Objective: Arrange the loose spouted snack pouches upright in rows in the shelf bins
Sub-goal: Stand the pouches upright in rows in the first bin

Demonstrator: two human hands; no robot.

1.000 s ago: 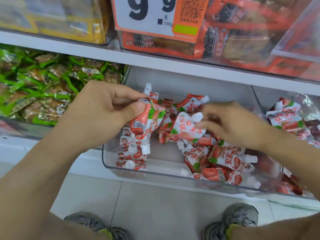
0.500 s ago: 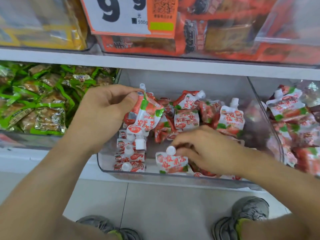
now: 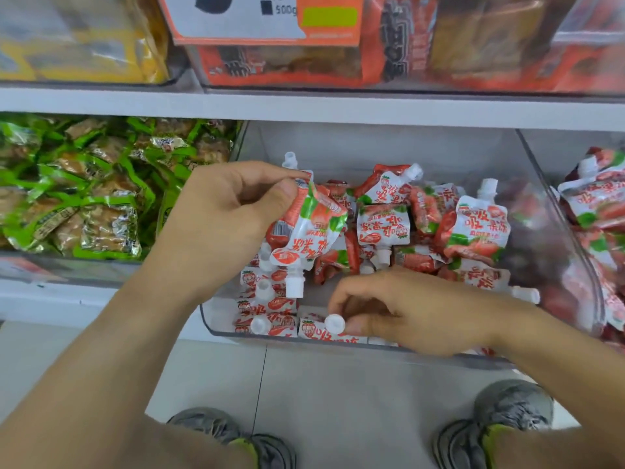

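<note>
A clear plastic shelf bin (image 3: pixel 216 328) holds red-and-white strawberry spouted pouches. Several stand upright in a row along its left side (image 3: pixel 267 304); a loose heap (image 3: pixel 422 228) fills the back and right. My left hand (image 3: pixel 233 218) holds a small bunch of pouches (image 3: pixel 311 231) above the bin's left side, one hanging with its white spout down. My right hand (image 3: pixel 399 309) is low at the bin's front, its fingers on an upright pouch (image 3: pixel 329 330) by its white cap, next to the standing row.
A neighbouring bin (image 3: pixel 595 231) at the right holds more of the same pouches. Green snack packets (image 3: pixel 84 198) fill the bin at the left. The shelf above carries orange and yellow packs and a price sign (image 3: pixel 257 18). My shoes are on the tiled floor below.
My right hand took a pouch from the heap, carried it down to the bin's front and stood it beside the left row. My left hand kept its bunch roughly in place.
</note>
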